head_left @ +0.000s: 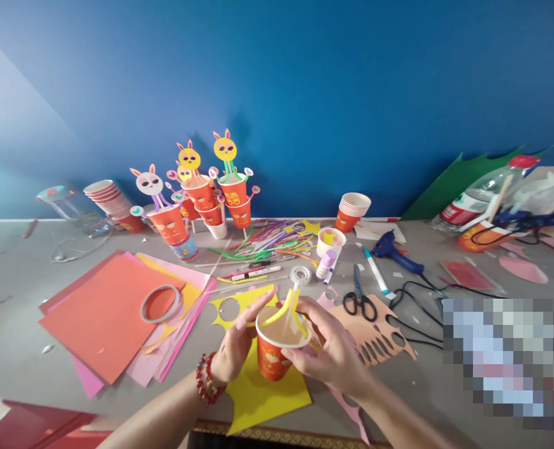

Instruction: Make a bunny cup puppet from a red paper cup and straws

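Observation:
An orange-red paper cup (273,360) with gold print stands upright over a cut yellow sheet (270,402) near the front edge. Yellow strips (284,308) rise from inside its rim, topped by a small clear round piece (300,275). My left hand (240,340), a red beaded bracelet at its wrist, curves round the cup's left side. On the right side, my right hand (328,343) grips the cup, its thumb on the front below the rim and its fingers near the strips.
Rabbit-faced cup figures (193,193) stand at the back left. Coloured paper (113,312) with a tape roll (160,304) lies left. Scissors (360,302), a blue glue gun (396,251), its black cable and a bottle (485,187) are on the right.

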`<state>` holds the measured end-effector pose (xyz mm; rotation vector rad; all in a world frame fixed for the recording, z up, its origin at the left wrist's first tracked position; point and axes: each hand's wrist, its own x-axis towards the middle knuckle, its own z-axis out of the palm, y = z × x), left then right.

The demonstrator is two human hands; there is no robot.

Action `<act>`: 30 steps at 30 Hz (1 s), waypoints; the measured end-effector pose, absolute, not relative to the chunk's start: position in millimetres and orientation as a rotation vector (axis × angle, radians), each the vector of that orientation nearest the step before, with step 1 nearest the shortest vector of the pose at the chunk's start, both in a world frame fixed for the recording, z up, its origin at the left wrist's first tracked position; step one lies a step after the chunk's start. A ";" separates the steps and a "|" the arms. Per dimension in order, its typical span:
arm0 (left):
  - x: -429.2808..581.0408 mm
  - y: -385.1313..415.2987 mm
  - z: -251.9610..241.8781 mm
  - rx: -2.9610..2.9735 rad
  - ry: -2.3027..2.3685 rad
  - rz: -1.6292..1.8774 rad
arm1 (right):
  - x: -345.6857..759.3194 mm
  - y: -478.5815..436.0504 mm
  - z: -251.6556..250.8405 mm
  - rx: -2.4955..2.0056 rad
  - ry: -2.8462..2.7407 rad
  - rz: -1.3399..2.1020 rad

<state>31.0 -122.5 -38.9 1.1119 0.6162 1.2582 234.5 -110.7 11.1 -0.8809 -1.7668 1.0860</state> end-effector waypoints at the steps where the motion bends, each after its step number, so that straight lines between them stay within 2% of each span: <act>1: 30.4 -122.4 -36.9 1.103 0.611 1.245 | 234.5 -110.9 10.9 -0.870 -1.773 1.060; 9: 27.7 -119.0 -22.7 1.028 0.506 1.152 | 234.0 -111.3 3.7 -0.815 -1.831 0.906; 15: 25.6 -118.4 -24.2 1.246 0.625 1.153 | 234.0 -112.8 -1.8 -0.894 -1.840 0.715; 20: 23.0 -121.5 -34.4 1.362 0.716 1.017 | 238.9 -110.1 6.5 -0.896 -1.913 0.855; 26: 23.9 -121.5 -48.5 1.031 0.769 1.340 | 244.7 -103.8 7.4 -0.932 -1.825 1.076; 30: 25.5 -118.0 -45.2 0.989 0.761 1.375 | 241.1 -104.2 8.5 -0.924 -1.779 1.215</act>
